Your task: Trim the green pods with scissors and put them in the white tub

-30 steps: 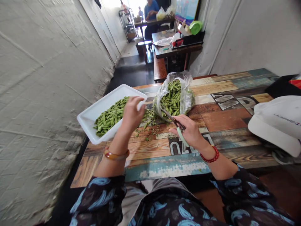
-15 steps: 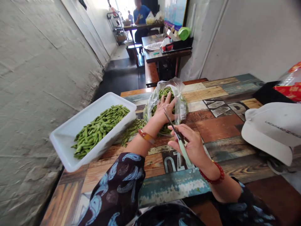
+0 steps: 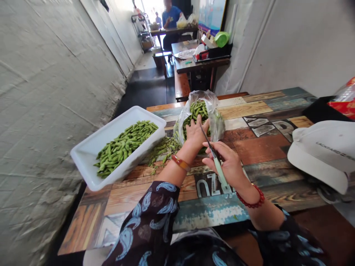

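My left hand (image 3: 195,136) is spread, fingers apart, over the green soybean pods (image 3: 199,108) in an open clear plastic bag (image 3: 217,122). Its fingertips reach into the bag's mouth and seem to touch the pods. Just to the right, my right hand (image 3: 231,166) grips a pair of scissors (image 3: 221,175) with pale green handles. The blades look closed and point up and away, crossing in front of the left hand's edge. On the left, a white plastic tub (image 3: 83,155) holds a heap of pods (image 3: 126,146). Small green trimmings (image 3: 164,147) lie between tub and bag.
Everything rests on a patchwork wood-pattern table (image 3: 260,144). A white cap (image 3: 318,151) lies at the right, with a red package (image 3: 344,107) behind it. Beyond stands another table (image 3: 184,66) with a black tray (image 3: 217,53); a person (image 3: 172,16) is at the back.
The whole view has shifted slightly, so things appear a little further right. My left hand has drawn back a little over the pods, showing more of them. The right hand keeps the scissors.
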The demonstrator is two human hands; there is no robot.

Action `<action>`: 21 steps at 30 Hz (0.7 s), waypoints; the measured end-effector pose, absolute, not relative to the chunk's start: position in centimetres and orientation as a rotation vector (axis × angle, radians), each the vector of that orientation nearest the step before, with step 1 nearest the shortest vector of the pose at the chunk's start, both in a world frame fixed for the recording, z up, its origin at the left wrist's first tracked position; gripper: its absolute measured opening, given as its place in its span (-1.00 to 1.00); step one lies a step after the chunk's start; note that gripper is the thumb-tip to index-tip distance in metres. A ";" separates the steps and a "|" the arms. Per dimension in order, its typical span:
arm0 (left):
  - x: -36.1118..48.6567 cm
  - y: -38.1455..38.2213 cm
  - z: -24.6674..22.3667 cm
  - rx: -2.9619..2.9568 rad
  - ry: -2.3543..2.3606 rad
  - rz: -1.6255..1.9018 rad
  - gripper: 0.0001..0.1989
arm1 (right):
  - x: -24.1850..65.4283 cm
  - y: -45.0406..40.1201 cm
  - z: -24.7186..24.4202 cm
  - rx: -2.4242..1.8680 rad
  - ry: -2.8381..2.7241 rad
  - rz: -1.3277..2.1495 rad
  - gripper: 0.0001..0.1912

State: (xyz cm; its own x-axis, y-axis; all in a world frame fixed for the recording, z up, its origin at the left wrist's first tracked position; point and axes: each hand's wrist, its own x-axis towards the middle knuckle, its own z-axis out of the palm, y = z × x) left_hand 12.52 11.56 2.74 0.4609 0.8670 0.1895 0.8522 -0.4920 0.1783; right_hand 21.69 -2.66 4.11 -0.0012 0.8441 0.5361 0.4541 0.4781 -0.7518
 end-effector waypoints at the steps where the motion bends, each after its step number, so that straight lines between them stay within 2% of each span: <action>1: 12.6 11.5 2.7 2.625 1.548 0.391 -0.35 | 21.7 -2.6 4.0 -1.138 -1.633 0.448 -0.65; 9: 12.0 11.0 2.5 2.401 1.346 0.690 -0.65 | 22.4 -2.3 2.8 -1.179 -1.592 0.460 -0.61; 21: 6.7 5.3 4.1 2.448 1.377 0.989 -0.51 | 22.8 -3.1 2.8 -1.209 -1.540 0.467 -0.58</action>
